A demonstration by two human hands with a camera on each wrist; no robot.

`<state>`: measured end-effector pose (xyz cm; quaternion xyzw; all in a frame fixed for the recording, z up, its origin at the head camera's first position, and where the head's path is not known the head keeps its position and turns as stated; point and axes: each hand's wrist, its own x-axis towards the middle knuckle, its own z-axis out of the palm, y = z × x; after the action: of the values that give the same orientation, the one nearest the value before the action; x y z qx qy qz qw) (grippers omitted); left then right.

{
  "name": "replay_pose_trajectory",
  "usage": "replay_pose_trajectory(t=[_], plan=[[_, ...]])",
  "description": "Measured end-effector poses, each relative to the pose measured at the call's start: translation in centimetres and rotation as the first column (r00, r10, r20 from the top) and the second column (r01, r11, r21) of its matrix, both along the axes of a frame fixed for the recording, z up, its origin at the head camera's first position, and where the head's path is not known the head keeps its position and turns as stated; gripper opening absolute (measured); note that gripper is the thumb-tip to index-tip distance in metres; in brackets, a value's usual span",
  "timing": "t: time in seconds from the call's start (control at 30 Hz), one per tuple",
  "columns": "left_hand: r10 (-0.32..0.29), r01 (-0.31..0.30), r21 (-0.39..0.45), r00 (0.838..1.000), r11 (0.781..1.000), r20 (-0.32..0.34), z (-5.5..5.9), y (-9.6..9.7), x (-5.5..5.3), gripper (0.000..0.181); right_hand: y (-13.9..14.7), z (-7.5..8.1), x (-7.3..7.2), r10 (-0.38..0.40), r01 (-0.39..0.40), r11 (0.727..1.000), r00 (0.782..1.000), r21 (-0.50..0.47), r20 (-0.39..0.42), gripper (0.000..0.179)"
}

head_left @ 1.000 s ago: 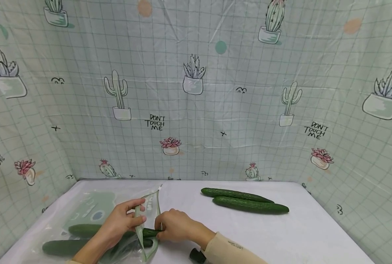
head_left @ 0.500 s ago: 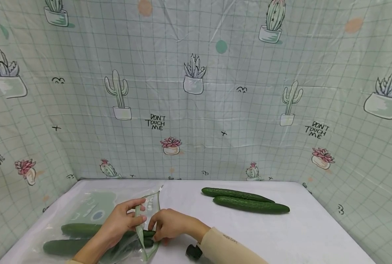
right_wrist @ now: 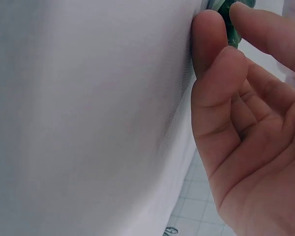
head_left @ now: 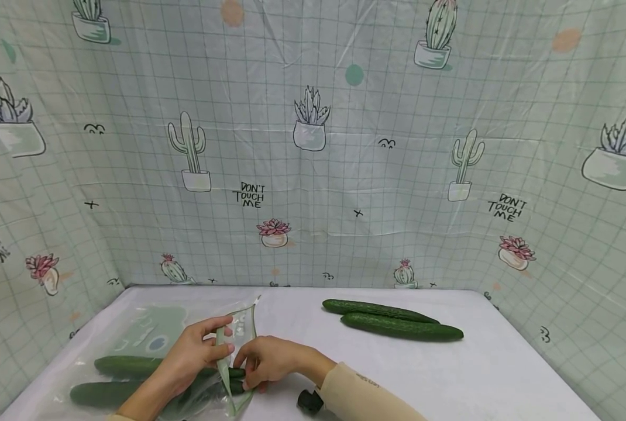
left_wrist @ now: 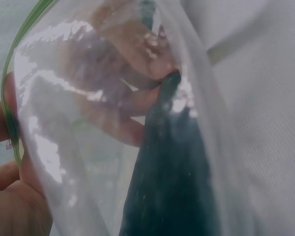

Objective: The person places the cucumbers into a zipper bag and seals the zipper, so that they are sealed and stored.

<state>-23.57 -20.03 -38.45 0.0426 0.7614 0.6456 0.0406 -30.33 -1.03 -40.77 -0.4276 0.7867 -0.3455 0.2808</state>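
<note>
On the left of the table, a clear zip bag (head_left: 197,307) with a green-edged mouth lies with its opening to the right. My left hand (head_left: 192,354) pinches the upper edge of that mouth and keeps it lifted. Inside lie two cucumbers, a farther cucumber (head_left: 126,366) and a nearer cucumber (head_left: 99,394), their right ends at the mouth. At those ends my right hand (head_left: 273,359) has its thumb and fingertips curled round the farther cucumber's tip. Through the film in the left wrist view, a cucumber (left_wrist: 167,172) reaches up to fingertips. My left forearm hides part of both cucumbers.
Two more cucumbers lie side by side at the back right, a rear cucumber (head_left: 376,309) and a front cucumber (head_left: 402,327). A small black object (head_left: 309,402) shows beside the right sleeve (head_left: 365,392). A cactus-print curtain (head_left: 313,175) stands behind the white table (head_left: 450,380).
The farther cucumber has slid left, deeper into the bag, with my right hand moving left along with it. My left hand stays at the bag's edge.
</note>
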Motion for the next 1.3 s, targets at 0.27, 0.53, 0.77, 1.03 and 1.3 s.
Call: replay_pose_trajectory(t=[0.27, 0.53, 0.77, 1.03, 1.3], plan=[[0.007, -0.007, 0.001, 1.0, 1.0, -0.014, 0.1, 0.1, 0.1, 0.062, 1.9, 0.5, -0.3, -0.008, 0.007, 1.0, 1.0, -0.02, -0.015, 0.033], [0.002, -0.002, 0.019, 1.0, 1.0, -0.022, 0.2, 0.1, 0.1, 0.066, 6.4, 2.0, -1.1, -0.119, 0.118, 0.993, 0.983, -0.013, -0.138, 0.036], [-0.014, 0.015, 0.04, 0.999, 0.999, -0.038, 0.3, -0.2, 0.0, 0.067, 11.2, 2.3, -1.8, -0.218, 0.219, 0.975, 0.934, -0.027, -0.284, 0.036], [-0.01, 0.011, 0.027, 0.999, 1.0, -0.033, 0.3, -0.2, 0.1, 0.068, 15.2, 2.2, -1.7, -0.263, 0.27, 0.962, 0.867, -0.044, -0.424, 0.035], [-0.05, 0.05, 0.029, 0.999, 0.998, -0.011, 0.0, -0.4, 0.0, 0.067, 18.2, 1.8, -2.3, -0.35, 0.367, 0.929, 0.815, -0.056, -0.462, 0.033]])
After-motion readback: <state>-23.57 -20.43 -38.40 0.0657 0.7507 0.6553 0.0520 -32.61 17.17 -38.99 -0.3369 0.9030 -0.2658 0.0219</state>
